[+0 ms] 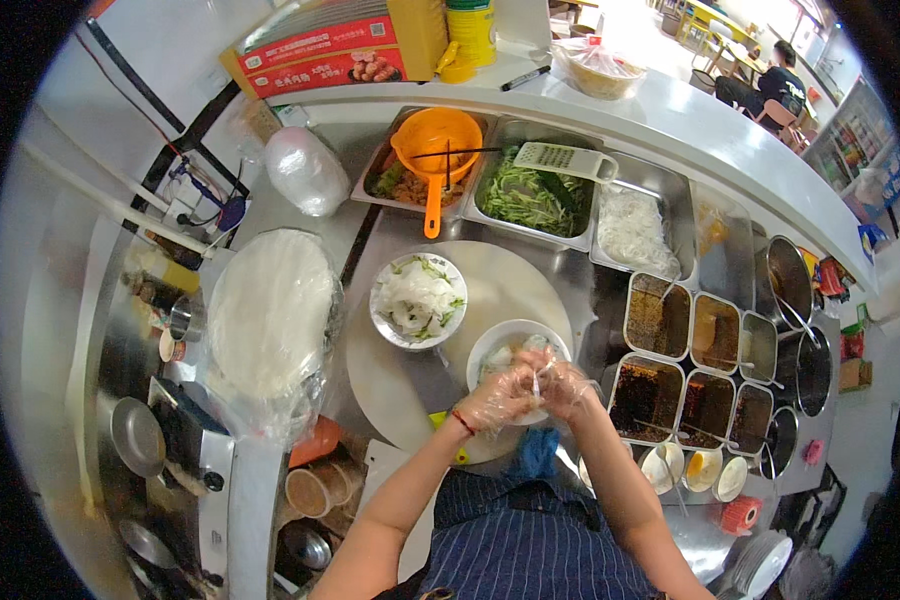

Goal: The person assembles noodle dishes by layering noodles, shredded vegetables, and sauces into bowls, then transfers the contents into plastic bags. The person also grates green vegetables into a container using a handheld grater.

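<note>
I see the gloved fingers [518, 386] of the left hand [498, 398] and right hand [568, 392] curled close together; whether they grip anything, I cannot tell. Directly below them is a white bowl [478, 350] with pale food inside, on the round board [510, 270]. To my left, near it, a second bowl [381, 325] holds white noodles [416, 296] over green shreds. Farther out I have an orange strainer [436, 137], a grater [565, 160] and, rightward, sauce containers [658, 316].
</note>
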Tool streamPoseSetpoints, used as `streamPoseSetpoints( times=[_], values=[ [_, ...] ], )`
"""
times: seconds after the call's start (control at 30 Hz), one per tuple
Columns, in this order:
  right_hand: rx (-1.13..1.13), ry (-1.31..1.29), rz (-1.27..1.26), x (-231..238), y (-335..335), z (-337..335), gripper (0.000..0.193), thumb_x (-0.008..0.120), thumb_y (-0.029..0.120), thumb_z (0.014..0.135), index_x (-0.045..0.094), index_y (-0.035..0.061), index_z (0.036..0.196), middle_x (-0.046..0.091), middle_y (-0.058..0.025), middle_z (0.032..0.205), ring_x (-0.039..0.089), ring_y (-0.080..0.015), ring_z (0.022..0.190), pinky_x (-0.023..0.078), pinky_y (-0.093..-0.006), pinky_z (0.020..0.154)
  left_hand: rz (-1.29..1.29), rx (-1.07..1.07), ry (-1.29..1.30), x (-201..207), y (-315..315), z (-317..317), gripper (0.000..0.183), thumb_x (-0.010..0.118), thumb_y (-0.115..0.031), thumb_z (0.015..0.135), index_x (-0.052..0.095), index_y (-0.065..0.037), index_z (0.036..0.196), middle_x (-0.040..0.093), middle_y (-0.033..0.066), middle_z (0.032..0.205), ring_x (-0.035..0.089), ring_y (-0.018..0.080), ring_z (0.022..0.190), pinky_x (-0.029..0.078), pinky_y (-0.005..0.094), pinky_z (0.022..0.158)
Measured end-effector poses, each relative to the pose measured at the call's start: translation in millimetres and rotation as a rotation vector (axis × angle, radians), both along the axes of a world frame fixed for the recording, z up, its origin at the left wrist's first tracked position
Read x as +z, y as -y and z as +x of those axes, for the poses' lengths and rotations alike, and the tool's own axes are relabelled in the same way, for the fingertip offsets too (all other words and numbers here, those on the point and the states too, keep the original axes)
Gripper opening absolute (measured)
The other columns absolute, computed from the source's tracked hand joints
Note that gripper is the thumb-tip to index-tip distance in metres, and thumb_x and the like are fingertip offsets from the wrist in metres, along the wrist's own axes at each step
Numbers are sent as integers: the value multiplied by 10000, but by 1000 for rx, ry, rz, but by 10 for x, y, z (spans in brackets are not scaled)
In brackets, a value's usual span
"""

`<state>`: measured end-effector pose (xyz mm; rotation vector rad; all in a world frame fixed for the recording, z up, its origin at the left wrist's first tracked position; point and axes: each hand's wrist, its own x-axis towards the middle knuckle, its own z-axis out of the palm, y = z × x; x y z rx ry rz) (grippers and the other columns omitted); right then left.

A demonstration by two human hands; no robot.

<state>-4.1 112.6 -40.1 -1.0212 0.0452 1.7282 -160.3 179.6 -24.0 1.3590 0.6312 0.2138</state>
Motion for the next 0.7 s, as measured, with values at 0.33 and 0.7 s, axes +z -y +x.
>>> streamPoseSetpoints(
  times=[0.33, 0.7],
  values=[
    [201, 1381, 35, 191, 68, 565, 161, 691, 174, 793, 649, 22, 826, 655, -76, 781, 608, -156, 682, 482, -301, 612, 38, 442, -365, -834, -499, -666, 258, 608, -268, 855, 640, -13, 875, 628, 52, 818, 557, 152, 717, 456, 314, 649],
    [-46, 1843, -129, 116, -84, 2911, 234, 690, 234, 791, 600, 20, 820, 609, -110, 724, 555, -218, 655, 464, -347, 637, -667, 983, 408, -1364, -1074, -967, 408, 500, -166, 872, 450, -13, 1248, 514, 150, 1230, 520, 314, 1108, 478, 456, 913]
  ],
)
